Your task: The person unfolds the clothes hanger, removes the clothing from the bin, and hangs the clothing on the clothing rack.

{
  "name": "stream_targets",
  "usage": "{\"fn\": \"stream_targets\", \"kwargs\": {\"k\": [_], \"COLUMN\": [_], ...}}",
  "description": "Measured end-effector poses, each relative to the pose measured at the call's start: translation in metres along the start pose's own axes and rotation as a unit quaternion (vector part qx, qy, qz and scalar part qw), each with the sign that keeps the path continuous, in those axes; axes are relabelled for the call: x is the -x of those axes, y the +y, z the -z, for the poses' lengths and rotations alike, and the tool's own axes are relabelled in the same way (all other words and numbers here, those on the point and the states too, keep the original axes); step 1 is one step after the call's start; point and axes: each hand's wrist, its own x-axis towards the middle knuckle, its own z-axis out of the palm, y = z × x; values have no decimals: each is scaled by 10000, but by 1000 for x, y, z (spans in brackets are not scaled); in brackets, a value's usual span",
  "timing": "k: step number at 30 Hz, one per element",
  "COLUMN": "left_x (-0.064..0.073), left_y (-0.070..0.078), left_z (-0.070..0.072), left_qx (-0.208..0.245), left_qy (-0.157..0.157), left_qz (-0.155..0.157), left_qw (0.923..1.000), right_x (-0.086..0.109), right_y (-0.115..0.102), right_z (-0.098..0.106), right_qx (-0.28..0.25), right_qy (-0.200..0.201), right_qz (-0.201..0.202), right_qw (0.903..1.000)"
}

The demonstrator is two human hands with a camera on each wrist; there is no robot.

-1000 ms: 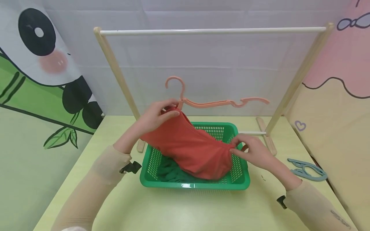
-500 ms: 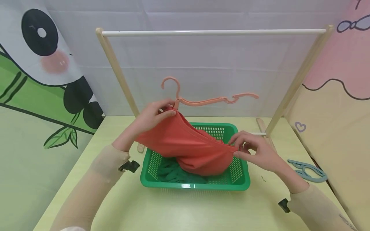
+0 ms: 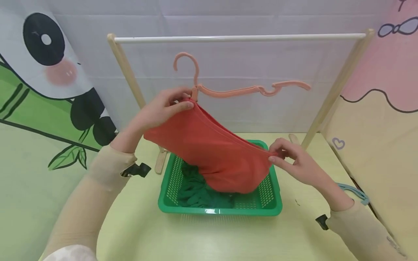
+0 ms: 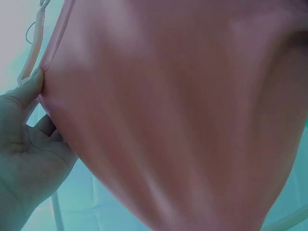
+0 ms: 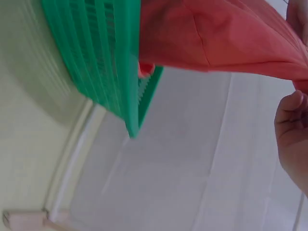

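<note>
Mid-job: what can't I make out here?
Head view: left end of the pink plastic hanger, hidden by the left hand and red fabric garment.
Head view: part of the green crumpled cloth, covered by the garment.
Head view: part of the blue-grey curved plastic piece, behind the right forearm.
Left wrist: pink hanger, cut off by top edge.

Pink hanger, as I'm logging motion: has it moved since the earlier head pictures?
Yes: the pink hanger has risen toward the white bar in the head view.

Snug beige sleeves (image 3: 85, 203) each carry a small black fitting (image 3: 143, 169).
</note>
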Motion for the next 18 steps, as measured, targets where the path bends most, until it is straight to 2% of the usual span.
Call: {"fn": "stream_targets", "kwargs": {"k": [3, 7, 13, 16, 18], "left_x": [0, 1, -2, -3, -2], "left_y": [9, 21, 31, 27, 22], "left_z": [11, 22, 30, 28, 25], "left_qx": [-235, -447, -525, -672, -696], "left_qy": [-22, 125, 176, 94, 0], "left_qz": [-34, -159, -387, -302, -233], "left_qw": [9997, 9988, 9977, 9972, 9973], "right_x": [-4, -14, -28, -29, -29], "right_y": [-5, -21, -34, -33, -32], "right_z": [13, 32, 59, 67, 70], "right_qx": [758, 1643, 2683, 2837, 2957], "right_qy": [286, 717, 1146, 1118, 1000], "right_qz": [-205, -300, 190, 450, 484], "right_qw": [9965, 9833, 9563, 9513, 9488]}}
